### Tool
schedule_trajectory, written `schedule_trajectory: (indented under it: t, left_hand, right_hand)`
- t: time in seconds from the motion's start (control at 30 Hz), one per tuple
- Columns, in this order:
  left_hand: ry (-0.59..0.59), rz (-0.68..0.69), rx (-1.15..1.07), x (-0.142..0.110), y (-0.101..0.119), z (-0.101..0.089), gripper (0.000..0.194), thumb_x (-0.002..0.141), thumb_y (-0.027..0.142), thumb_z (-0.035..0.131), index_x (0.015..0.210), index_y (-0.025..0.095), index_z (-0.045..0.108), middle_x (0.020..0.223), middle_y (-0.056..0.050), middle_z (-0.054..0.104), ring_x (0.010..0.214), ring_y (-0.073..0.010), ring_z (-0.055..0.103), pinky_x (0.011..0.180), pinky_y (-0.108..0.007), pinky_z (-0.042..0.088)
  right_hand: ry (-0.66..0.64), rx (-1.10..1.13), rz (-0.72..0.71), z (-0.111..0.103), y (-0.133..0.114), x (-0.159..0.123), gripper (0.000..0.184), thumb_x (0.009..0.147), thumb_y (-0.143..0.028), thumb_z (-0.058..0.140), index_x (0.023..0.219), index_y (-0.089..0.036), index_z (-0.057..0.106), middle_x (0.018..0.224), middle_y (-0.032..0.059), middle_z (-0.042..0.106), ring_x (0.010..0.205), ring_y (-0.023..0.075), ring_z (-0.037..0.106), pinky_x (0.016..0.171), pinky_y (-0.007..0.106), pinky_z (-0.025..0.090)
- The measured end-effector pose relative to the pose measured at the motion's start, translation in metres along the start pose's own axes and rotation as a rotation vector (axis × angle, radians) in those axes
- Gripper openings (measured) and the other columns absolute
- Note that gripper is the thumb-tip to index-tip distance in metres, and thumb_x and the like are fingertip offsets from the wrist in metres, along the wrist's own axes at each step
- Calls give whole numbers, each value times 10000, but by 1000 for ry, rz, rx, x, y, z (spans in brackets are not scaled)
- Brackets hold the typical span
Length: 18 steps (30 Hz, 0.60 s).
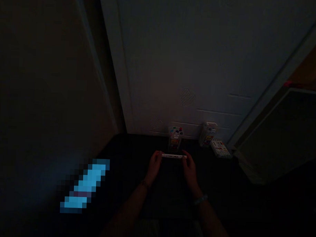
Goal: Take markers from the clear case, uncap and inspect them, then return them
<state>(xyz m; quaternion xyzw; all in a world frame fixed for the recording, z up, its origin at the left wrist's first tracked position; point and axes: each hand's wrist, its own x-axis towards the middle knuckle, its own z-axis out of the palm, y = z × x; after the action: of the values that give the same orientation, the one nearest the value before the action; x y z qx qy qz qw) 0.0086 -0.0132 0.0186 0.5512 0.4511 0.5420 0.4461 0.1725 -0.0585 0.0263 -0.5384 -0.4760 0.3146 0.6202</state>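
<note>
The scene is very dark. My left hand (154, 165) and my right hand (189, 168) hold a white marker pen (173, 156) level between them, one hand pinching each end. The pen hangs over a dark surface (136, 155). Just beyond it stands a clear tub of markers (175, 136) with coloured caps showing at the top. Both forearms reach in from the bottom edge; a band shows on each wrist.
A second clear container (207, 133) and a flat pack of markers (220, 148) lie to the right by the white wall (191, 64). A glowing blue blurred patch (85, 187) sits at lower left. A dark framed panel (281, 136) leans at right.
</note>
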Motion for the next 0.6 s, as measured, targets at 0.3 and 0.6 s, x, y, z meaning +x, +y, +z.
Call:
schedule_trajectory:
  t: [0.3, 0.6]
  left_hand:
    - [9, 10, 0, 2, -4, 0, 310, 840, 467, 440, 797, 179, 546, 640, 40, 442, 583, -104, 399, 546, -204, 320]
    - [-8, 2, 15, 1, -4, -1, 334, 837, 490, 437, 787, 176, 541, 630, 39, 429, 580, -107, 391, 533, -209, 308]
  right_hand:
    - [-41, 56, 52, 1, 4, 1, 436, 799, -422, 548, 1191, -230, 543, 1047, 56, 642, 889, 214, 609, 721, 309, 495]
    - [-19, -16, 4, -1, 1, 0, 394, 832, -416, 499, 1170, -224, 560, 1073, 61, 625, 922, 207, 582, 739, 303, 470]
